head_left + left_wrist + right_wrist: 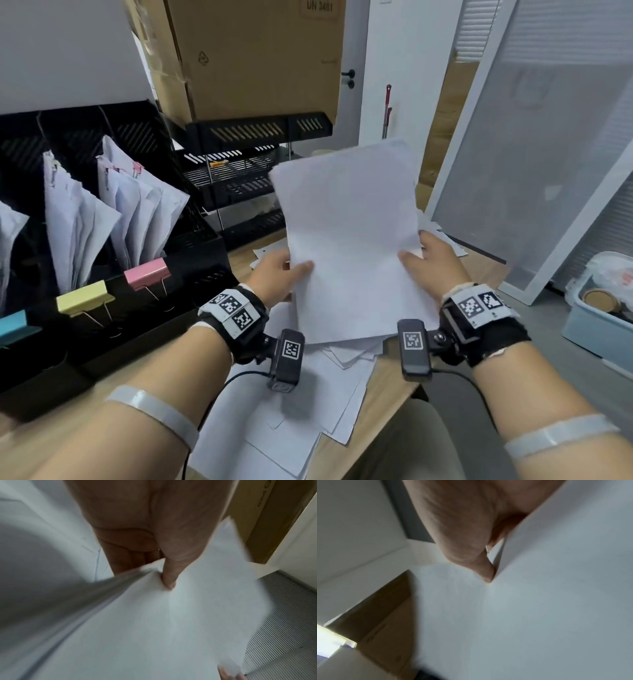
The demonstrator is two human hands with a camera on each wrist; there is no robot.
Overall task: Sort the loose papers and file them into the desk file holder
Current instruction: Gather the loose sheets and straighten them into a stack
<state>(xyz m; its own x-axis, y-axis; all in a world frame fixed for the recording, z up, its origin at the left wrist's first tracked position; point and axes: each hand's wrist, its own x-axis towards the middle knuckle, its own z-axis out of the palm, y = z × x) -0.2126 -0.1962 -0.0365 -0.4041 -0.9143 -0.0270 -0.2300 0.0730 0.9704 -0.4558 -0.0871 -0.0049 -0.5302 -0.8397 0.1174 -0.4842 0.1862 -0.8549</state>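
Observation:
Both hands hold up a stack of white sheets [349, 236] above the desk. My left hand [281, 274] pinches its left edge, thumb on the front; the left wrist view shows that thumb [169, 574] pressing the sheets [171, 622], fingers behind. My right hand [433, 260] pinches the right edge; in the right wrist view its thumb [481, 566] lies on the paper [530, 615]. More loose papers [291, 411] lie spread on the desk beneath. The black desk file holder [191, 240] stands at the left, its slots holding filed papers [137, 205].
Pink [146, 274], yellow [84, 298] and blue [13, 323] binder clips sit on the holder's front edge. A black tiered tray [239, 164] and cardboard boxes [257, 58] stand behind. A white framed panel [534, 171] leans at the right, with a light blue bin [589, 329] on the floor.

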